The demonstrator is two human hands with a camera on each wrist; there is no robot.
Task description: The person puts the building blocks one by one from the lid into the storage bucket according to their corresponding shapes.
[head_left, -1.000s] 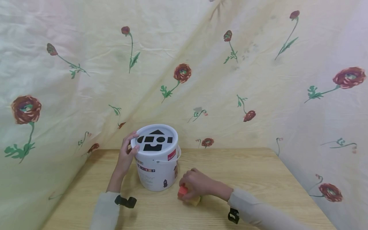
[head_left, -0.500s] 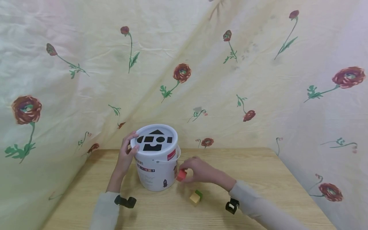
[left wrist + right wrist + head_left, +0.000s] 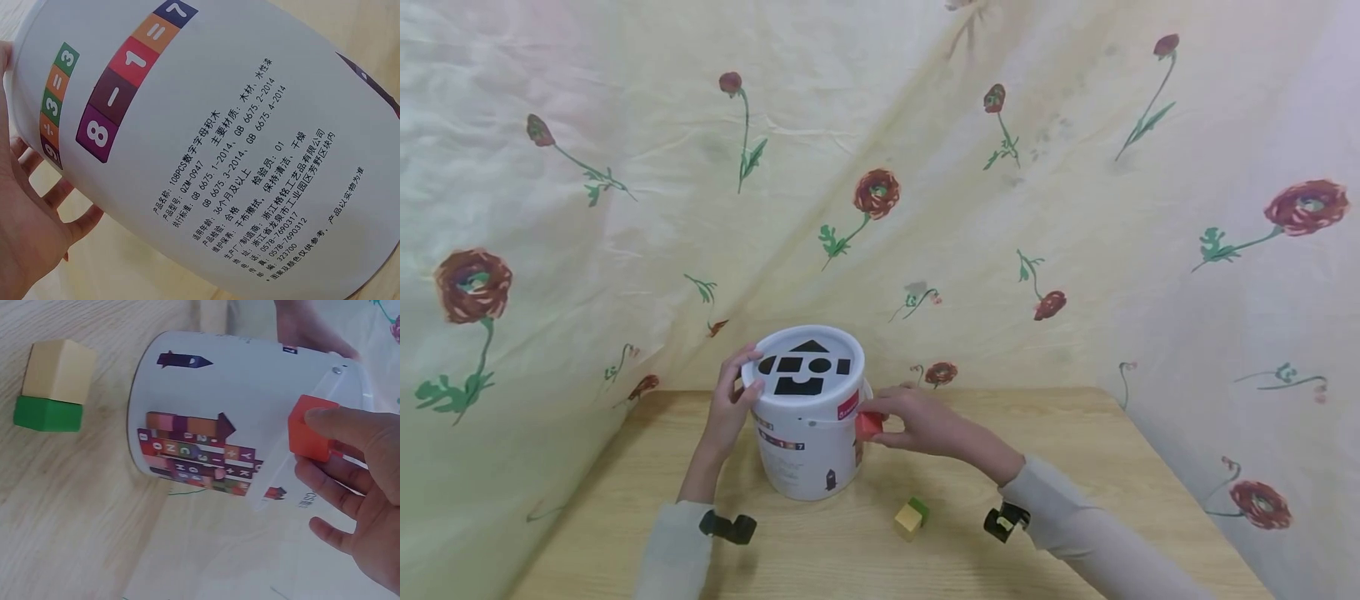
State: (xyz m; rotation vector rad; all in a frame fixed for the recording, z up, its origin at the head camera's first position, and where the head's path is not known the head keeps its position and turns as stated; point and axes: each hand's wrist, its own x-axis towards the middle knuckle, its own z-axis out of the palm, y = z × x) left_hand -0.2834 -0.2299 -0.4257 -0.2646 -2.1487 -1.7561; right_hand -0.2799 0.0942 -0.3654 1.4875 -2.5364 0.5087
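A white lidded bucket point(image 3: 808, 450) stands upright on the table, its lid point(image 3: 842, 340) marked with black shapes like cut-outs. My left hand point(image 3: 727, 410) grips the bucket's upper left side at the lid rim; in the left wrist view, fingers point(image 3: 56, 194) curve behind the bucket wall. In my right hand point(image 3: 925, 422) a red block point(image 3: 310, 428) is pinched between thumb and fingers, held up at the bucket's right side, just below the lid. Below that hand on the table lie a yellow block point(image 3: 907, 521) and a green block point(image 3: 919, 507), side by side and touching.
The wooden table point(image 3: 1060, 450) carries all of this. A flowered cloth point(image 3: 1075, 208) hangs behind and at both sides. The bucket's white handle point(image 3: 269, 472) hangs down its right side. A black wrist camera point(image 3: 728, 527) sits on the left sleeve, another point(image 3: 1006, 521) on the right.
My right hand has lifted the red block from beside the yellow and green blocks and carried it up along the bucket's right side. The left hand has stayed on the bucket.
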